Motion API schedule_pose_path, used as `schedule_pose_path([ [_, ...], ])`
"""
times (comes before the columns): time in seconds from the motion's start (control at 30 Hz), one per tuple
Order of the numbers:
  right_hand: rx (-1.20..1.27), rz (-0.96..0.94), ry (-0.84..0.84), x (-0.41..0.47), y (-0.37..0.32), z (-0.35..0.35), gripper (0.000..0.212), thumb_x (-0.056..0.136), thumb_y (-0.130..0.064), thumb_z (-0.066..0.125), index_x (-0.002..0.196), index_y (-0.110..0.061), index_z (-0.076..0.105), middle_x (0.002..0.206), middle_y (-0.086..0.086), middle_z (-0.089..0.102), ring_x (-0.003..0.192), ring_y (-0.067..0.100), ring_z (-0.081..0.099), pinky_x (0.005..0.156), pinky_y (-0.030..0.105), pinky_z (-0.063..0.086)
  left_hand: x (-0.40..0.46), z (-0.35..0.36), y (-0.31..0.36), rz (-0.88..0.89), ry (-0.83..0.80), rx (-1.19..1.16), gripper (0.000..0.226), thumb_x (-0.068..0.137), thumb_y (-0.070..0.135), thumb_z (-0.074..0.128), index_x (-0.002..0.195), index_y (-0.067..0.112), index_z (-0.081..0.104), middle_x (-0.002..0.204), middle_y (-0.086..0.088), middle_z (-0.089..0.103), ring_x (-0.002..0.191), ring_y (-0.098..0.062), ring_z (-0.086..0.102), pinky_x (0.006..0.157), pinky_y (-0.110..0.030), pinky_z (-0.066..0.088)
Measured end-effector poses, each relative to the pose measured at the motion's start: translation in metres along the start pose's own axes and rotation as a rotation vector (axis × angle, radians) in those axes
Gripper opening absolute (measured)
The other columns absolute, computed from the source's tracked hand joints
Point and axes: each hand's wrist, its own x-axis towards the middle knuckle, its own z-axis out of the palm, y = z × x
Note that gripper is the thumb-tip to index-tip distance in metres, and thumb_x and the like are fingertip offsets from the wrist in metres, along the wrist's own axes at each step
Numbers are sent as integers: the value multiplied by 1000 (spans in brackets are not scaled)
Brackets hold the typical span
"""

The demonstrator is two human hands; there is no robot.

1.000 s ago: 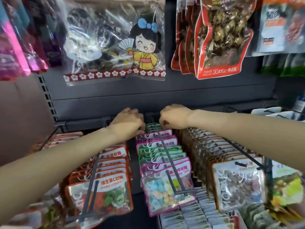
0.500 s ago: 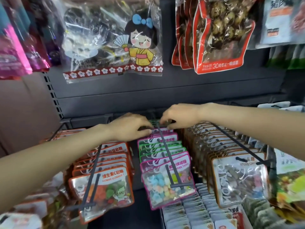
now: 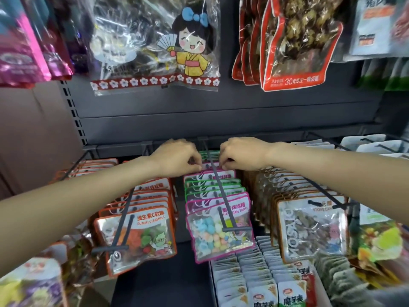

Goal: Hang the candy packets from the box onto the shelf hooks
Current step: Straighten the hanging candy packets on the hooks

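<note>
Pinching one pink-edged candy packet on the hook: left hand, right hand, fingertips at its top corners.

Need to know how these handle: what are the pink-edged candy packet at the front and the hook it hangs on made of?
Pink-edged candy packet: looks like thin glossy plastic film; its clear window shows pastel candies and catches glare. Hook: a slim, straight, matte dark grey rod, probably coated metal wire, though hard plastic can't be ruled out.

Glossy clear-plastic candy packets (pink-edged, crinkled) hang on a matt dark metal hook before a smooth grey shelf panel.
</note>
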Motion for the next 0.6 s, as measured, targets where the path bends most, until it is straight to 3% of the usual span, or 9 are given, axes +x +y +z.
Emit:
schedule_pose_path([
  [0.17, 103, 108, 16, 13, 3, 1, 20, 91, -33, 63, 98, -17, 74, 105, 1, 64, 97, 21, 59, 74, 31, 47, 7, 1, -5, -63, 17, 30, 21, 92, 44, 57, 99, 30, 70, 109, 5, 64, 110, -19, 50, 94, -34, 35],
  [0.33, 153, 155, 38, 20, 3, 3, 19, 90, -33, 64, 96, -18, 73, 104, 2, 65, 97, 23, 60, 76, 34, 50, 11, 9, 2, -6, 108, 301, 27, 97, 39, 46, 105, 24, 67, 113, 2, 61, 112, -19, 50, 95, -32, 30],
  [0.47, 145, 107, 169, 11, -2, 3, 12, 87, -31, 67, 91, -20, 68, 94, -4, 57, 86, 17, 53, 67, 29, 39, 2, 9, -1, 30, 216, 183, 19, 93, 41, 55, 101, 27, 65, 111, 5, 61, 109, -17, 51, 91, -31, 32],
  [0.6, 172, 76, 140, 0, -8, -1, 16, 87, -29, 69, 78, -26, 56, 70, -15, 47, 72, 13, 49, 59, 24, 33, -5, 6, 0, 70, 141, 100, 14, 90, 42, 62, 97, 30, 65, 96, 11, 67, 96, -11, 60, 81, -27, 36],
])
